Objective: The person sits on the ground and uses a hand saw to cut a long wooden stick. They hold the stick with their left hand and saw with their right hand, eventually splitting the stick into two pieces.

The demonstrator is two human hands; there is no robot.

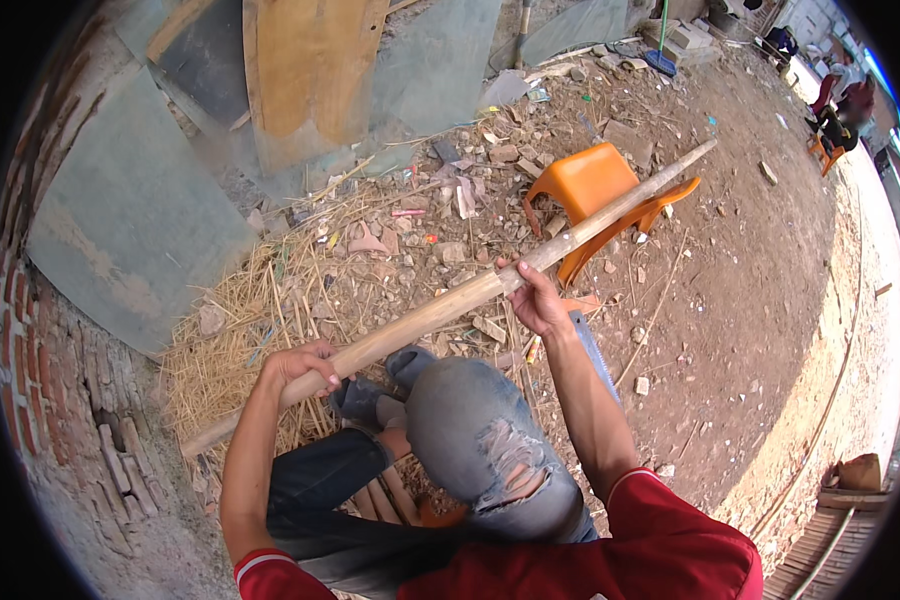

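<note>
Head view: long wooden pole held in both hands, running diagonally from low at the person's left up toward far right. Left hand wrapped around the pole near its lower end, fingers curled over the top, closed tight on the wood. Right hand grips around the middle of the pole, fingers closed around it, thumb side up. Between the two grips the pole passes just above a raised knee in torn blue jeans. Past the right grip, the pole's far half crosses in front of an overturned orange plastic chair; touching or not, cannot tell. Short stub of pole sticks out below the left grip over loose straw. Handsaw blade lies on the ground just beside the right forearm. Brick wall outward of the left grip, grey sheets leaning against it. Rubble-strewn dirt ground beyond the right grip. No containers visible near either grip.
</note>
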